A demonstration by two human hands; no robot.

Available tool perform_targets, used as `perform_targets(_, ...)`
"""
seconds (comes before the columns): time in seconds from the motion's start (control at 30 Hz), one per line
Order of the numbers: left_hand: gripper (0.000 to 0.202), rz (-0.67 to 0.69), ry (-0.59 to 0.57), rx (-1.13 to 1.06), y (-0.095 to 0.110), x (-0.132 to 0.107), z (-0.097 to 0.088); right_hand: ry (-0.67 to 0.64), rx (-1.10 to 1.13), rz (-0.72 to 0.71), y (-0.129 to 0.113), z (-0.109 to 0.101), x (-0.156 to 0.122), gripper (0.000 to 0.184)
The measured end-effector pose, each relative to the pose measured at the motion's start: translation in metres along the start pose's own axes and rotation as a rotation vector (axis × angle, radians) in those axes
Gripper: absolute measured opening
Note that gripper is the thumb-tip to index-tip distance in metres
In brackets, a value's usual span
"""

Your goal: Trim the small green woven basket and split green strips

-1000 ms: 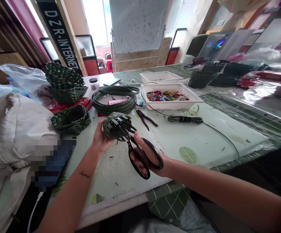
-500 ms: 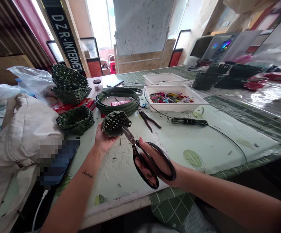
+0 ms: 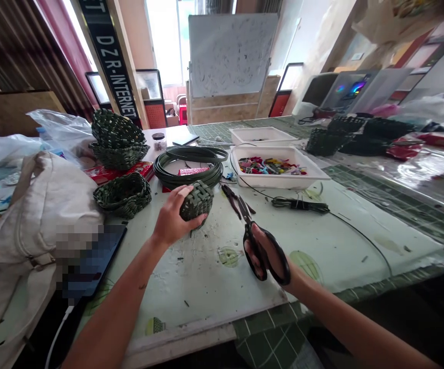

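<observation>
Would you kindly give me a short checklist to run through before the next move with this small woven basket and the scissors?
1. Left hand holding the small woven basket firmly: ok, fingers wrapped over it.
2. Right hand holding the black-handled scissors: ok.
3. Scissor blades apart from the basket: ok.
4. Blades clear of the pliers: cannot tell, they overlap in view.
5. Basket's strip ends: cannot tell, the left hand covers much of it.

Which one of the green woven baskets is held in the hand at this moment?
The small green woven basket held in the left hand. No hand touches the others, such as the stacked pair farther back on the table.
</observation>
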State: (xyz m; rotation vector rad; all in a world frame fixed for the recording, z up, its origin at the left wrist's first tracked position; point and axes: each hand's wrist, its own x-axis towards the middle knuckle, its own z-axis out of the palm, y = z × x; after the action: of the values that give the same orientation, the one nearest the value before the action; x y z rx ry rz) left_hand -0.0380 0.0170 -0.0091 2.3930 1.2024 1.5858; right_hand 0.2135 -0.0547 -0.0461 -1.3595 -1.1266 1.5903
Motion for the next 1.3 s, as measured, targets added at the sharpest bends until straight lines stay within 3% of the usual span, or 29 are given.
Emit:
perform_targets(0.1, 0.073, -0.015, 0.294, 0.055, -0.006, 0.0, -0.002, 0.017, 0.016, 0.028, 0.004, 0.001, 0.002, 0.062)
perform_targets(0.13, 0.074, -0.01, 0.325, 0.086, -0.009, 0.0, -0.003, 0.019, 0.02, 0.041, 0.004, 0.001, 0.002, 0.062)
perform_targets(0.23, 0.06, 0.031, 0.11, 0.136, -0.016, 0.0, -0.003, 0.016, 0.019, 0.06, 0.004, 0.002, 0.002, 0.063)
perform_targets(0.27, 0.059, 0.021, 0.109, 0.141, -0.017, 0.0, -0.002, 0.012, 0.018, 0.056, 0.003, 0.002, 0.002, 0.062)
perform_targets(0.37, 0.068, -0.014, 0.259, 0.164, -0.019, -0.003, 0.002, 0.018, 0.02, 0.047, 0.002, 0.002, 0.002, 0.061)
perform_targets(0.5, 0.06, -0.023, 0.153, 0.113, -0.017, -0.006, 0.004, 0.023, 0.034, 0.061, 0.003, 0.002, 0.001, 0.06)
perform_targets(0.6, 0.072, -0.057, 0.312, 0.057, -0.015, -0.008, 0.005, 0.016, 0.042, 0.048, 0.003, 0.001, 0.001, 0.058)
perform_targets(0.63, 0.073, -0.056, 0.316, 0.043, -0.014, -0.009, 0.006, 0.014, 0.049, 0.046, 0.004, 0.001, 0.001, 0.057)
perform_targets(0.77, 0.064, -0.066, 0.143, 0.003, -0.013, -0.013, 0.008, 0.01, 0.097, 0.068, 0.003, 0.002, -0.001, 0.056)
perform_targets(0.87, 0.071, -0.079, 0.21, 0.019, -0.011, -0.017, 0.007, 0.004, 0.116, 0.076, 0.001, 0.002, -0.003, 0.055)
perform_targets(0.93, 0.067, -0.109, 0.15, 0.004, -0.008, -0.017, 0.007, -0.004, 0.117, 0.073, 0.001, 0.001, -0.003, 0.054)
perform_targets(1.0, 0.062, -0.222, 0.153, -0.087, -0.001, -0.014, 0.009, -0.01, 0.131, 0.066, 0.001, 0.0, -0.004, 0.055)
perform_targets(1.07, 0.062, -0.413, 0.332, -0.293, 0.008, -0.009, 0.013, -0.005, 0.162, 0.063, 0.004, 0.0, -0.004, 0.056)
perform_targets(1.17, 0.046, -0.754, 0.564, -0.824, 0.022, -0.003, 0.02, 0.02, 0.23, 0.042, 0.01, -0.002, -0.004, 0.057)
perform_targets(1.3, 0.027, -1.189, 0.544, -1.423, 0.035, -0.007, 0.034, 0.045, 0.294, -0.015, 0.019, -0.004, -0.004, 0.056)
